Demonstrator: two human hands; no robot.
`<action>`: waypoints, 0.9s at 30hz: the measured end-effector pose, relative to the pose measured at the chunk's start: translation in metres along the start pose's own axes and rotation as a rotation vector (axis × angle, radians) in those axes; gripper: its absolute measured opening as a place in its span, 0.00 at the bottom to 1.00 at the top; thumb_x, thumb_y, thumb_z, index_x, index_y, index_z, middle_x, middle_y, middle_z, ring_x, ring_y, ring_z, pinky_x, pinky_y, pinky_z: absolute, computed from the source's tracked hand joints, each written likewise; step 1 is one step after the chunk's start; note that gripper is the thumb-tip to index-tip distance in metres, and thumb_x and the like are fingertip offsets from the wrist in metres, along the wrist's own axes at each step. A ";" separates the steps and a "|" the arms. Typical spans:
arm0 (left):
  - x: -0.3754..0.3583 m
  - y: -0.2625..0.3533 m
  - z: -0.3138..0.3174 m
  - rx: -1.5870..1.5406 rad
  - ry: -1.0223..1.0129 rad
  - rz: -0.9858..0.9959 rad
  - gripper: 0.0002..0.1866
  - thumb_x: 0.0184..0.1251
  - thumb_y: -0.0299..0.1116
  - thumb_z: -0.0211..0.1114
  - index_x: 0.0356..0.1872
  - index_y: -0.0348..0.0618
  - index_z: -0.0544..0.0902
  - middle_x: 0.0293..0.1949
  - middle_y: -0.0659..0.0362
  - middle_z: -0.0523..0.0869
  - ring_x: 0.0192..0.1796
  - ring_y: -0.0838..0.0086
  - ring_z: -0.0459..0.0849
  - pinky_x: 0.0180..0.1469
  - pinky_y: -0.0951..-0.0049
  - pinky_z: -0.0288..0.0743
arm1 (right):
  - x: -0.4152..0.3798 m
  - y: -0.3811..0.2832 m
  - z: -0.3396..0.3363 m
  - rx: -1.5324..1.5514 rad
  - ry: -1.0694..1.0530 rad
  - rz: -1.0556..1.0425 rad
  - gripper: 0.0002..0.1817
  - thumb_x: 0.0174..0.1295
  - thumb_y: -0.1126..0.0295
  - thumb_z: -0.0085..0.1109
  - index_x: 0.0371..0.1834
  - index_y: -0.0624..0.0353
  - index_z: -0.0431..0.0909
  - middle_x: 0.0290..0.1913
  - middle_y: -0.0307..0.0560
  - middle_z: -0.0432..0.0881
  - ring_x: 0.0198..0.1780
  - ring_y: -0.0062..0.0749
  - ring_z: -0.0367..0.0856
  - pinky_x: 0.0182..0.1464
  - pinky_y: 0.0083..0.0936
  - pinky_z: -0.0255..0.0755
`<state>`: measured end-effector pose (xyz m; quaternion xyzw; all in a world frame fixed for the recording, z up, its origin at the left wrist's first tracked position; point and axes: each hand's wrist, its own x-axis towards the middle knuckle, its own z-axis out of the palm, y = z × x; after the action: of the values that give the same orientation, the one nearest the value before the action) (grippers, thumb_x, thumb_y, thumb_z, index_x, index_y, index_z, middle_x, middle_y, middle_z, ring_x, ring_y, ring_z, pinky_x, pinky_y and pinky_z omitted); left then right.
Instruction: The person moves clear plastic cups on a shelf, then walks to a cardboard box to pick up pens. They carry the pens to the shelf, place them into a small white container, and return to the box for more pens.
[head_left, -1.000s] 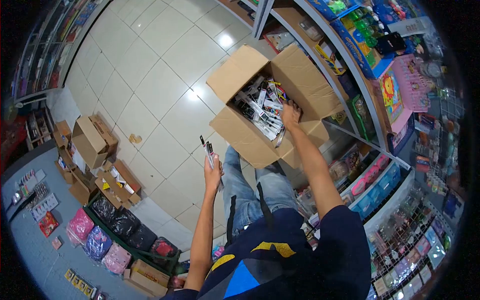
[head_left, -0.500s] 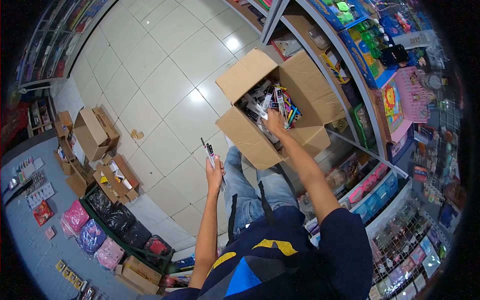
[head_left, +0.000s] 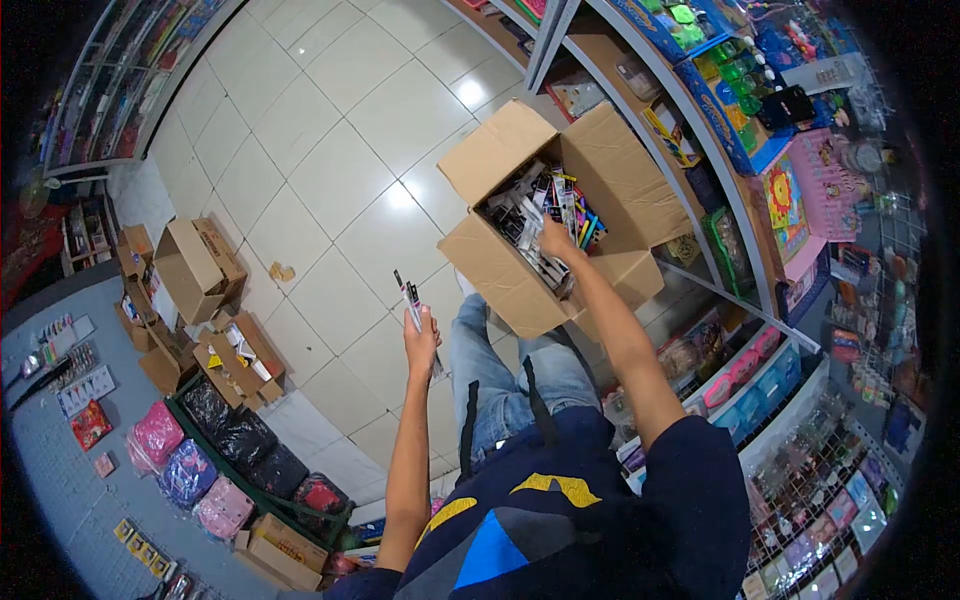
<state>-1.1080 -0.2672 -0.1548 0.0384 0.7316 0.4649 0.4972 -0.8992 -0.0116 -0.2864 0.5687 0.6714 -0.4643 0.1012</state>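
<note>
In my left hand (head_left: 422,342) is a small bunch of slim pens (head_left: 410,294) with black tops and pale bodies, held upright over the floor with the fingers wrapped round them. My right hand (head_left: 557,240) reaches into the open cardboard box (head_left: 503,283), fingers closed on a slim whitish pen (head_left: 532,211); the fingertips are partly hidden. Loose pens in white and black wrappers (head_left: 524,236) fill the box. Along its right side lie brightly coloured pens (head_left: 588,230) in blue, yellow and red.
Shelves of packaged goods (head_left: 735,110) curve close along the right of the box. At left stand smaller opened cartons (head_left: 200,270) and bagged bundles in a green-edged rack (head_left: 255,440). Pale tiles (head_left: 340,220) cover the floor. My legs (head_left: 480,370) are just below the box.
My right hand has shifted slightly up and right within the box, with the whitish pen turned more upright. My left hand, still round its pens, has moved slightly left relative to my legs.
</note>
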 end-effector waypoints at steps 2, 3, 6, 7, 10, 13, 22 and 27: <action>0.000 0.002 0.005 0.005 -0.003 -0.004 0.14 0.73 0.45 0.53 0.38 0.47 0.66 0.20 0.67 0.66 0.18 0.85 0.63 0.18 0.82 0.58 | 0.009 0.028 0.006 0.042 0.036 -0.011 0.27 0.57 0.70 0.50 0.60 0.71 0.63 0.49 0.77 0.75 0.53 0.63 0.76 0.55 0.44 0.69; -0.001 0.005 0.009 0.000 0.002 -0.007 0.13 0.73 0.45 0.53 0.39 0.47 0.66 0.19 0.68 0.65 0.18 0.85 0.63 0.18 0.82 0.57 | 0.007 0.035 0.005 0.034 0.025 -0.038 0.28 0.59 0.65 0.53 0.59 0.72 0.63 0.48 0.76 0.76 0.53 0.61 0.76 0.54 0.44 0.70; -0.001 0.006 0.014 -0.005 -0.009 -0.009 0.12 0.73 0.44 0.53 0.39 0.47 0.67 0.19 0.68 0.65 0.17 0.86 0.62 0.18 0.83 0.56 | 0.000 0.048 0.016 -0.150 0.008 -0.099 0.31 0.60 0.60 0.56 0.59 0.73 0.63 0.47 0.75 0.77 0.53 0.61 0.77 0.54 0.44 0.70; 0.000 0.006 0.015 -0.005 -0.015 -0.010 0.12 0.73 0.44 0.53 0.39 0.47 0.67 0.19 0.68 0.65 0.17 0.86 0.62 0.18 0.82 0.57 | -0.008 0.044 0.016 -0.106 -0.032 -0.083 0.32 0.60 0.57 0.59 0.59 0.71 0.64 0.45 0.72 0.78 0.51 0.61 0.77 0.54 0.45 0.71; -0.001 0.004 0.015 -0.007 -0.044 0.000 0.12 0.73 0.44 0.53 0.40 0.46 0.67 0.20 0.67 0.66 0.18 0.85 0.63 0.18 0.82 0.58 | -0.021 0.038 0.037 -0.175 0.125 -0.094 0.32 0.59 0.55 0.61 0.59 0.65 0.64 0.45 0.70 0.79 0.51 0.60 0.77 0.54 0.46 0.71; -0.004 0.002 0.013 0.034 -0.035 0.000 0.13 0.73 0.44 0.54 0.41 0.46 0.67 0.20 0.66 0.67 0.18 0.85 0.64 0.18 0.82 0.58 | -0.026 0.033 0.045 -0.196 0.061 -0.023 0.32 0.59 0.58 0.61 0.62 0.62 0.62 0.53 0.67 0.74 0.54 0.61 0.75 0.57 0.45 0.70; -0.012 -0.013 -0.006 0.086 0.004 -0.015 0.14 0.73 0.46 0.52 0.36 0.47 0.67 0.19 0.66 0.68 0.18 0.84 0.66 0.18 0.81 0.61 | -0.034 0.011 0.025 -0.325 -0.033 -0.059 0.19 0.56 0.66 0.57 0.49 0.65 0.75 0.46 0.65 0.80 0.50 0.56 0.79 0.54 0.45 0.73; -0.012 -0.018 -0.009 0.073 0.006 -0.003 0.14 0.73 0.46 0.52 0.35 0.47 0.66 0.19 0.66 0.68 0.18 0.84 0.66 0.18 0.80 0.61 | -0.044 0.001 0.006 -0.376 -0.014 -0.070 0.20 0.57 0.58 0.57 0.47 0.61 0.77 0.42 0.63 0.82 0.48 0.54 0.81 0.52 0.45 0.74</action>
<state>-1.1017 -0.2890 -0.1588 0.0537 0.7497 0.4372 0.4939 -0.8856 -0.0454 -0.2612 0.5129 0.7650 -0.3377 0.1941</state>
